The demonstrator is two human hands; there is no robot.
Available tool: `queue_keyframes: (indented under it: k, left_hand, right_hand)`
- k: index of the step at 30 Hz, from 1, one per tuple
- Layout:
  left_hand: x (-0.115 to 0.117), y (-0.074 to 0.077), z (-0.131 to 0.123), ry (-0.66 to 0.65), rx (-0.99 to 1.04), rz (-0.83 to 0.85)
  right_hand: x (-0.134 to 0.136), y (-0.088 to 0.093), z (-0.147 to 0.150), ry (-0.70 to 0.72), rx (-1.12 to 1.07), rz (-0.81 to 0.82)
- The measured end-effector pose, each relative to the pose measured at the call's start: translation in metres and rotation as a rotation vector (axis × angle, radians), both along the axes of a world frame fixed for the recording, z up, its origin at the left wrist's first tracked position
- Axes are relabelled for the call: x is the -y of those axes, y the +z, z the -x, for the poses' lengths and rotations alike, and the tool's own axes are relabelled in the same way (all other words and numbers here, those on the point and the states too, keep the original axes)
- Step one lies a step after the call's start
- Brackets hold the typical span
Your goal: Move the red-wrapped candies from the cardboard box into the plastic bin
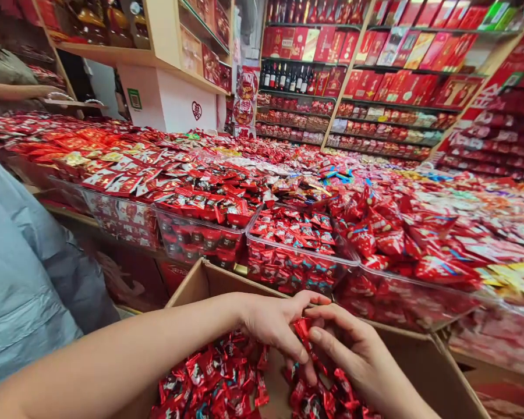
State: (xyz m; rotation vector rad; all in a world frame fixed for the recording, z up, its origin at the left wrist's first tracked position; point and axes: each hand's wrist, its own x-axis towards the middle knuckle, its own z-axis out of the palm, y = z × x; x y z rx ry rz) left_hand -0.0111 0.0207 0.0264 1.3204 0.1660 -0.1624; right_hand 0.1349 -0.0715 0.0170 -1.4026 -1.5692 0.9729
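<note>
Over an open cardboard box [436,364], my left hand [277,326] and my right hand [351,340] are close together, fingers curved toward each other. Red wrapped candies [303,327] show between them, enclosed by the thumbs and fingers of both hands. Some fingertips are hidden behind the candies. Inside the box lies a pile of red wrapped candies [218,372] on the left, below my left forearm. A second heap of candies [323,398] lies under my right hand, with bare cardboard showing between the two.
Beyond the box stand clear plastic bins [301,253] heaped with red wrapped candies. Larger red packets [388,233] fill the bin to the right. A person in a grey-blue garment [30,273] stands close on the left. Shelves [340,70] with bottles and red boxes line the back.
</note>
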Motion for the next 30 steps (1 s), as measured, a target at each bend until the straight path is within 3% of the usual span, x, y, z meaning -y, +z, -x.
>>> queue_keyframes:
  k: [3, 7, 11, 15, 17, 20, 24, 27, 30]
  left_hand:
    - [0.005, -0.001, -0.005, 0.026, -0.054, -0.002]
    - [0.006, 0.003, -0.008, 0.250, -0.106, -0.109]
    - [0.013, 0.007, -0.011, 0.483, -0.081, -0.379]
    - [0.020, 0.006, -0.013, 0.574, -0.118, -0.592]
    - [0.019, 0.005, -0.013, 0.565, -0.126, -0.570]
    - [0.017, 0.004, -0.014, 0.541, -0.099, -0.401]
    - [0.013, 0.007, -0.014, 0.535, -0.126, -0.164]
    - [0.013, 0.008, -0.013, 0.510, -0.119, -0.171]
    - [0.013, 0.009, -0.010, 0.523, -0.107, -0.255]
  right_hand:
    - [0.004, -0.007, -0.004, -0.019, -0.271, 0.112]
    - [0.007, -0.010, -0.014, -0.134, -0.525, 0.194]
    - [0.007, -0.017, -0.013, -0.166, -0.717, 0.242]
    - [0.006, -0.021, -0.012, -0.187, -0.752, 0.153]
    - [0.005, -0.021, -0.014, -0.234, -0.681, 0.108]
    - [0.005, -0.020, -0.018, -0.270, -0.564, 0.091]
    - [0.007, -0.019, -0.017, -0.232, -0.683, 0.138]
    - [0.008, -0.018, -0.013, -0.235, -0.753, 0.130]
    - [0.008, -0.018, -0.010, -0.287, -0.666, 0.029]
